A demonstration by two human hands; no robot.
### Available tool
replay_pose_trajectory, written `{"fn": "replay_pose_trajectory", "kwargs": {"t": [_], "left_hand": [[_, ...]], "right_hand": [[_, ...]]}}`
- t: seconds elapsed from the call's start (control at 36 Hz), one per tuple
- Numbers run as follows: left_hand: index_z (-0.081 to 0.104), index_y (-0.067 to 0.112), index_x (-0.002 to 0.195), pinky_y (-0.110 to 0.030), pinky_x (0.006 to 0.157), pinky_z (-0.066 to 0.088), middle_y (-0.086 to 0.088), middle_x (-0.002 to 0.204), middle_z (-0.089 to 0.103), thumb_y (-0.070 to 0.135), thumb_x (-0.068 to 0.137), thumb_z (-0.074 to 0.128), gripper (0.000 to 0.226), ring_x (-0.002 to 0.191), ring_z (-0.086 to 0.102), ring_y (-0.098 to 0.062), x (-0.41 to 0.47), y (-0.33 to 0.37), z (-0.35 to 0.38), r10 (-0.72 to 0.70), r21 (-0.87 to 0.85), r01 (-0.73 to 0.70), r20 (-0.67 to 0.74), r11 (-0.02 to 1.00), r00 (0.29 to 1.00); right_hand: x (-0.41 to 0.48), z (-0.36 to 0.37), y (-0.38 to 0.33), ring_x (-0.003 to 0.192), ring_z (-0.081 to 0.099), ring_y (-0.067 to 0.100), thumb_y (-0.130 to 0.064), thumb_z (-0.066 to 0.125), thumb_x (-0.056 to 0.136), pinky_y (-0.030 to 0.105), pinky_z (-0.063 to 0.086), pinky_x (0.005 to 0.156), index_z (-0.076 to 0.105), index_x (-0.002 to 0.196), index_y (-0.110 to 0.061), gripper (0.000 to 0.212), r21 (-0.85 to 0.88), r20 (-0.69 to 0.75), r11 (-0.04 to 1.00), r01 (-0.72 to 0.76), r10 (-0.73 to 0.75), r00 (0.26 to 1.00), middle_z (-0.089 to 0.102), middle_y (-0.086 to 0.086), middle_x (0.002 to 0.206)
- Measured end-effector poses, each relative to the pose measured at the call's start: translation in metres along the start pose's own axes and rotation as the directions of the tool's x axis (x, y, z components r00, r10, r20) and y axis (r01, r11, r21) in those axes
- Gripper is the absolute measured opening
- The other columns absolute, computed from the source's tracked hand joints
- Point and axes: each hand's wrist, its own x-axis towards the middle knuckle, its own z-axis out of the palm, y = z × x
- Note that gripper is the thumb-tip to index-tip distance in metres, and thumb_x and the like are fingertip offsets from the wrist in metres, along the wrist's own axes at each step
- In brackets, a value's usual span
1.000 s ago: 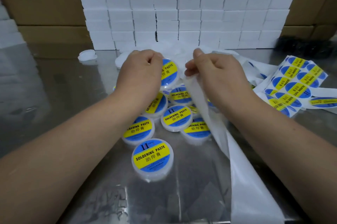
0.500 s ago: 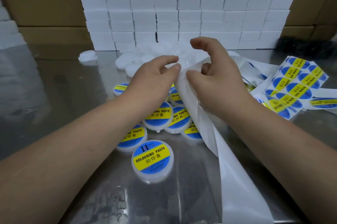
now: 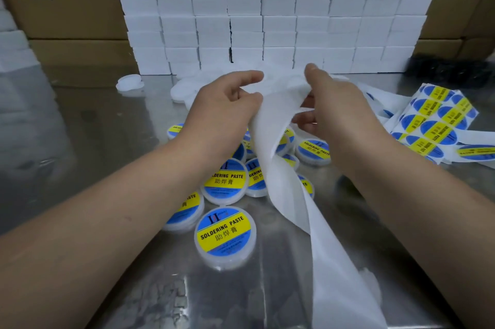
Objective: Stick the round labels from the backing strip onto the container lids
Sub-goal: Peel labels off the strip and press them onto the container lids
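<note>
Right hand pinches the backing strip; left hand, half curled, touches its edge, grip unclear; trailing slack may drag labelled containers across the counter.

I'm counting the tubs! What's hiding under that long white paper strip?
Labelled lids poke out from under both edges of the paper strip. Their covered parts, and any lids wholly beneath it, cannot be seen.

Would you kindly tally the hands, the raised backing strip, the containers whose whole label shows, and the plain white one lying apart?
Hands: 2 (left hand, right hand)
Raised backing strip: 1
Whole-label container: 1
Plain white container, apart: 1
Total: 5
</note>
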Motion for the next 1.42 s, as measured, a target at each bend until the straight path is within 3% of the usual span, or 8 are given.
{"fn": "replay_pose_trajectory", "kwargs": {"t": [0.31, 0.39, 0.53, 0.61, 0.89, 1.08, 1.19, 1.42], "left_hand": [[0.064, 0.037, 0.092, -0.006, 0.051, 0.039, 0.016, 0.056, 0.055, 0.000, 0.083, 0.047, 0.041, 0.052, 0.049, 0.004, -0.007, 0.005, 0.003, -0.042, 0.060, 0.029, 0.236, 0.998, 0.971], [0.064, 0.031, 0.089, -0.006, 0.045, 0.035, 0.019, 0.046, 0.052, -0.005, 0.082, 0.042, 0.043, 0.044, 0.047, 0.003, -0.010, 0.008, 0.004, -0.048, 0.053, 0.033, 0.309, 0.998, 0.950], [0.067, 0.031, 0.082, -0.007, 0.046, 0.037, 0.023, 0.050, 0.058, 0.003, 0.074, 0.046, 0.036, 0.047, 0.052, 0.006, -0.012, 0.008, 0.004, -0.088, 0.086, 0.059, 0.380, 0.995, 0.921], [0.073, 0.034, 0.070, -0.012, 0.047, 0.039, 0.015, 0.052, 0.059, 0.017, 0.059, 0.043, 0.036, 0.048, 0.050, -0.003, -0.011, 0.006, 0.003, -0.112, 0.109, 0.076, 0.379, 0.991, 0.918], [0.063, 0.024, 0.067, -0.015, 0.051, 0.043, 0.003, 0.045, 0.044, 0.026, 0.081, 0.049, 0.019, 0.042, 0.046, -0.006, 0.000, 0.002, -0.002, -0.031, 0.109, 0.034, -0.030, 0.993, 0.999], [0.066, 0.020, 0.056, -0.031, 0.072, 0.044, -0.001, 0.060, 0.066, 0.036, 0.092, 0.042, 0.046, 0.068, 0.057, -0.022, 0.009, 0.000, -0.002, -0.311, -0.099, 0.310, 0.006, 0.945, 0.950], [0.062, 0.019, 0.077, -0.026, 0.061, 0.045, 0.002, 0.061, 0.065, 0.035, 0.090, 0.049, 0.025, 0.055, 0.057, -0.015, 0.007, 0.002, -0.002, -0.365, -0.162, 0.376, 0.096, 0.912, 0.926], [0.060, 0.024, 0.087, -0.021, 0.062, 0.049, 0.002, 0.069, 0.060, 0.006, 0.085, 0.059, 0.018, 0.056, 0.058, -0.007, 0.010, 0.003, -0.005, -0.214, -0.271, 0.191, -0.060, 0.944, 0.975]], "right_hand": [[0.006, -0.007, 0.000, 0.078, 0.049, 0.028, -0.006, 0.055, 0.081, 0.040, 0.043, 0.073, 0.043, 0.092, -0.015, 0.019, 0.407, -0.011, 0.910, -0.079, 0.091, 0.996, 0.049, 0.016, 0.095], [0.010, -0.008, 0.003, 0.072, 0.053, 0.025, 0.001, 0.053, 0.077, 0.035, 0.044, 0.071, 0.036, 0.080, -0.025, 0.031, 0.443, 0.004, 0.895, -0.052, 0.056, 0.998, 0.051, 0.010, 0.096], [0.008, -0.006, 0.004, 0.072, 0.050, 0.027, 0.004, 0.053, 0.072, 0.040, 0.045, 0.066, 0.053, 0.103, 0.001, 0.031, 0.392, -0.065, 0.912, -0.117, 0.155, 0.986, 0.051, 0.017, 0.087], [0.010, -0.007, 0.005, 0.071, 0.046, 0.023, 0.007, 0.049, 0.072, 0.037, 0.043, 0.064, 0.049, 0.078, -0.012, 0.019, 0.326, -0.140, 0.940, -0.100, 0.153, 0.978, 0.045, 0.011, 0.077], [-0.015, 0.001, -0.002, 0.067, 0.056, -0.005, 0.012, 0.050, 0.078, 0.010, 0.042, 0.066, 0.064, 0.086, -0.022, 0.037, 0.066, 0.138, 0.890, 0.451, -0.455, 0.880, 0.063, -0.016, 0.073], [-0.025, 0.003, 0.000, 0.054, 0.057, -0.009, 0.019, 0.037, 0.072, 0.003, 0.038, 0.052, 0.066, 0.073, -0.023, 0.051, 0.039, 0.303, 0.906, 0.422, -0.413, 0.859, 0.062, -0.022, 0.053], [-0.026, 0.002, 0.001, 0.035, 0.046, -0.005, 0.020, 0.038, 0.077, 0.003, 0.032, 0.039, 0.052, 0.054, -0.019, 0.047, 0.027, 0.340, 0.913, 0.407, -0.392, 0.855, 0.046, -0.020, 0.034], [-0.023, 0.001, 0.002, 0.047, 0.041, 0.004, 0.012, 0.047, 0.079, 0.012, 0.035, 0.048, 0.061, 0.063, -0.015, 0.034, -0.117, 0.419, 0.910, 0.397, -0.317, 0.851, 0.050, -0.012, 0.052]]}}
